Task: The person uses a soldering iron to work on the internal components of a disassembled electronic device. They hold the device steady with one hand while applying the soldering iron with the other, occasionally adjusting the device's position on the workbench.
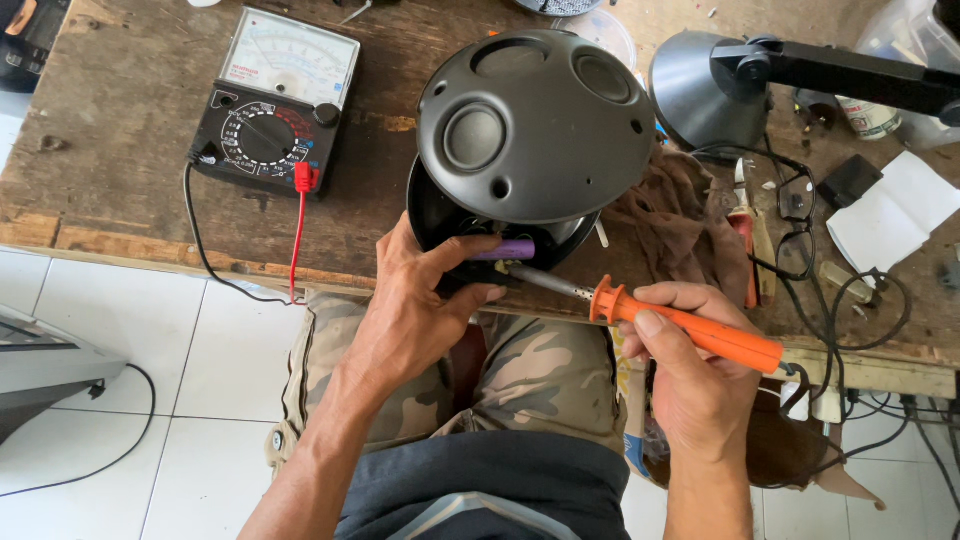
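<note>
A round black speaker shell (530, 125) lies tilted open over its lower half (430, 205) at the wooden bench's front edge. My left hand (415, 300) grips the lower half and pinches a purple cylindrical cell (505, 249) between thumb and fingers. My right hand (685, 365) holds a soldering iron by its orange handle (700, 335). Its metal tip (515, 272) points left and touches just under the purple cell, inside the opening.
An analog multimeter (272, 100) with red and black leads sits at the left on the bench (130, 120). A grey lamp base (700, 85), brown rag (675, 215), pliers, spectacles (795, 215), white paper and tangled cables crowd the right side.
</note>
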